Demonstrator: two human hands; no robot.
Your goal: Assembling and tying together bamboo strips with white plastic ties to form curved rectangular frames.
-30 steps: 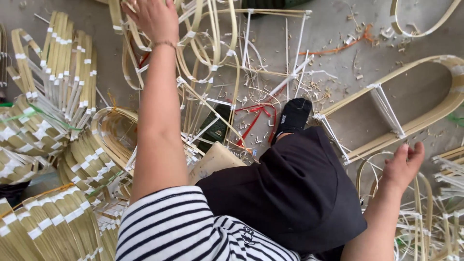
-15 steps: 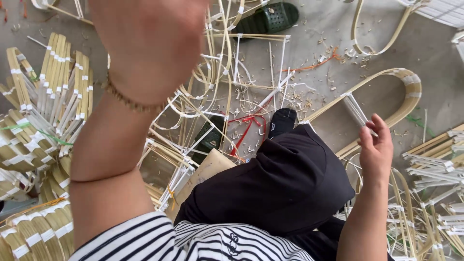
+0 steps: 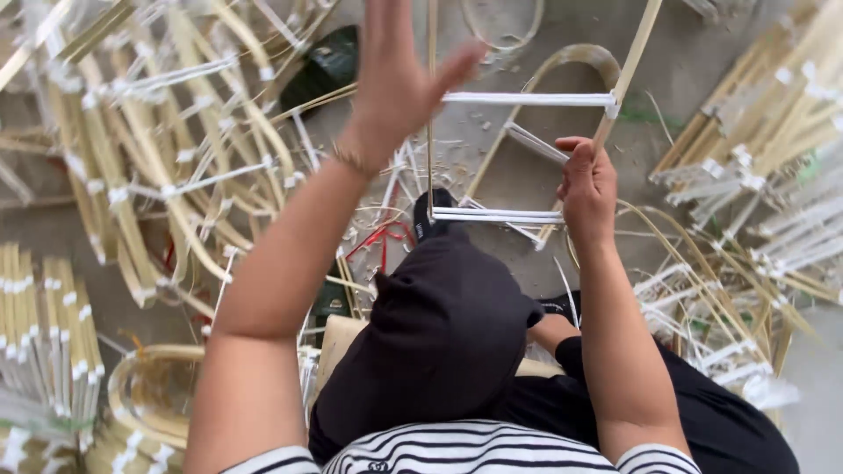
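Bamboo frame [image 3: 527, 158] up in front of me, two long strips with white-wrapped crossbars between them like a short ladder, raised above my knees over the floor. Right hand [image 3: 587, 189] has its grip closed around the right-hand strip, just below the top crossbar; that is the only hold on it. Left hand [image 3: 399, 75] is wide open, fingers spread, palm hovering by the left strip near the end of the top crossbar, holding nothing. Risk as I judge it: with one hand carrying the whole thing off to one side, the frame could twist or swing, and the thin left strip could bow or spring out of its white bindings. A slip would send it down into the clutter. Around me, heaps of bent bamboo hoops [image 3: 176, 175] lie on the left, bundled strips [image 3: 44, 351] lower left, more taped sticks [image 3: 764, 149] on the right, a curved arch piece [image 3: 571, 57] on the floor just behind the frame. My dark-trousered knee [image 3: 439, 342] sits under it
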